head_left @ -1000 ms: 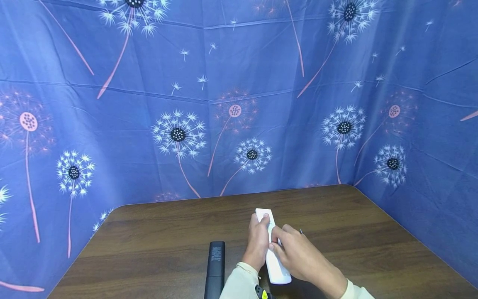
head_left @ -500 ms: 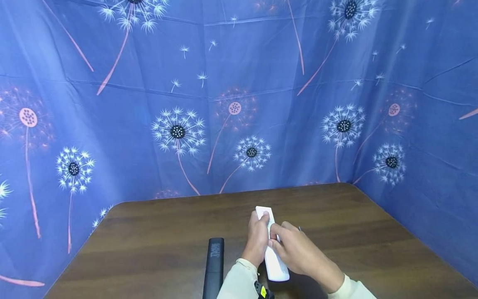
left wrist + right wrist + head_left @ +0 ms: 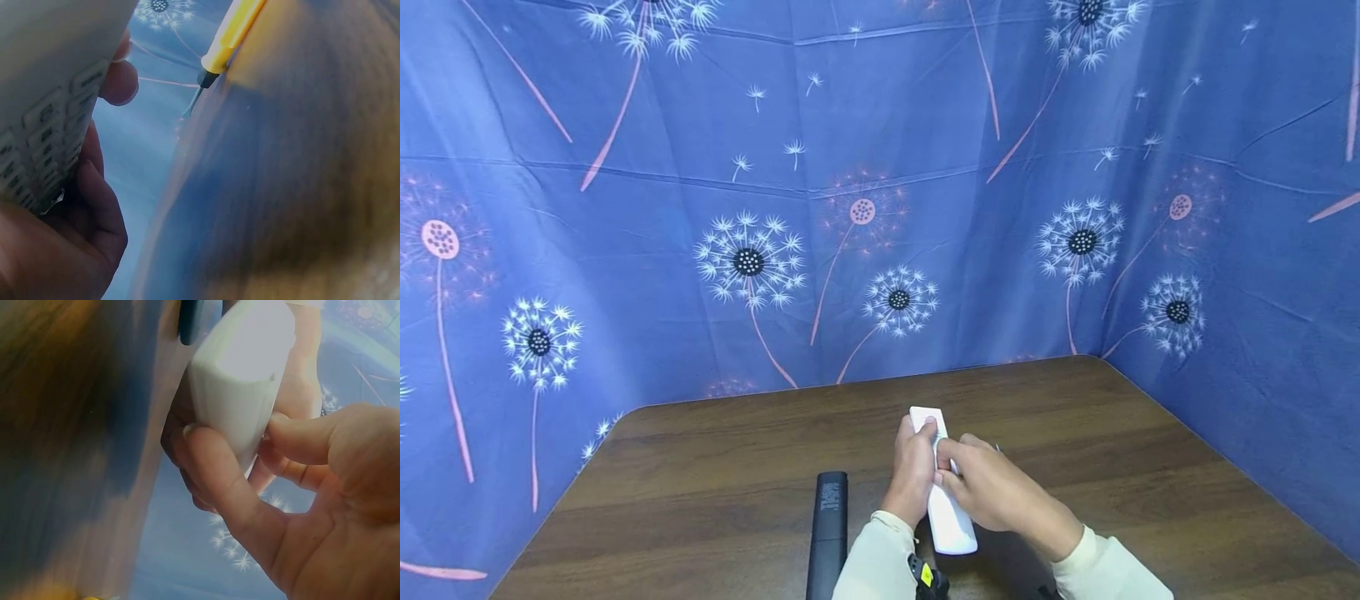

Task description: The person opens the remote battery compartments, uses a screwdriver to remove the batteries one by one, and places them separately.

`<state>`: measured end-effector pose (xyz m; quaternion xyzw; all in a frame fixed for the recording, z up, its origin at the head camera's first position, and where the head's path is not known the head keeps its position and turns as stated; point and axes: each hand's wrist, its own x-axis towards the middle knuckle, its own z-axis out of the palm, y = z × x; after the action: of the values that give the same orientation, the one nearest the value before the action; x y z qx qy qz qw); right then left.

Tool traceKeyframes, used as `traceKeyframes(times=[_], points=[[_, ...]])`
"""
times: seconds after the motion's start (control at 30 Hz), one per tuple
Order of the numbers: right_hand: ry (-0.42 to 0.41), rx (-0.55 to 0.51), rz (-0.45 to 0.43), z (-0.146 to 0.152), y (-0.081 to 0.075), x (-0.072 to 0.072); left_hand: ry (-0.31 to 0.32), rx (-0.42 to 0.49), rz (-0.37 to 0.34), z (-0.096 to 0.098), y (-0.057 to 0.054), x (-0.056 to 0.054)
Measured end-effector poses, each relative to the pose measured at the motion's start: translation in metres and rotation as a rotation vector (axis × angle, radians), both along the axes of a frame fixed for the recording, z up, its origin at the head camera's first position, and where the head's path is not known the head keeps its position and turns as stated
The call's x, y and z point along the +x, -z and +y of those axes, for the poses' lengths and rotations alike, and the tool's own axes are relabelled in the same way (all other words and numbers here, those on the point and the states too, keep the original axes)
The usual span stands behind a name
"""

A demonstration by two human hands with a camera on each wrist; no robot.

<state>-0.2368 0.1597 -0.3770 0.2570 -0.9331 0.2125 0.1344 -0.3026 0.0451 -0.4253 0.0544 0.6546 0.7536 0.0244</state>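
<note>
A white remote control (image 3: pixel 951 527) is held over the table with its plain back up in the head view. My left hand (image 3: pixel 913 468) grips its far part, thumb lying on the back. From the right, my right hand (image 3: pixel 996 485) pinches the remote's middle between thumb and fingers. Rows of buttons show on the remote's underside (image 3: pixel 47 134) in the left wrist view. In the right wrist view, thumb and fingers of the right hand (image 3: pixel 300 487) press on both sides of the white casing (image 3: pixel 240 381). Whether any cover has shifted is hidden by the fingers.
A black remote (image 3: pixel 829 525) lies on the brown wooden table (image 3: pixel 715 467), left of the left forearm. The left wrist view shows a yellow-handled screwdriver (image 3: pixel 228 37) on the table. A blue dandelion-print cloth (image 3: pixel 820 208) hangs behind and beside the table.
The head view has shifted slightly. Both hands keep their hold on the white remote, with hardly any change in finger position.
</note>
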Motion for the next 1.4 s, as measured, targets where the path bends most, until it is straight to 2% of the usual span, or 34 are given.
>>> traceKeyframes(times=[0.2,0.37,0.63,1.07,1.4], points=[[0.015,-0.023,-0.062,0.000,-0.002,0.001,-0.006,0.024,0.013,0.002,0.000,0.000],[0.027,-0.039,-0.061,-0.002,-0.001,0.001,-0.009,0.029,0.011,0.002,0.000,0.000],[0.065,-0.008,0.003,-0.009,0.000,0.002,-0.001,0.061,-0.006,-0.001,0.001,-0.002],[0.101,0.012,0.037,-0.019,-0.001,0.005,-0.006,0.113,-0.055,-0.005,0.002,-0.002],[0.151,0.029,0.038,-0.019,-0.003,0.007,-0.008,0.113,-0.054,-0.002,0.000,-0.003]])
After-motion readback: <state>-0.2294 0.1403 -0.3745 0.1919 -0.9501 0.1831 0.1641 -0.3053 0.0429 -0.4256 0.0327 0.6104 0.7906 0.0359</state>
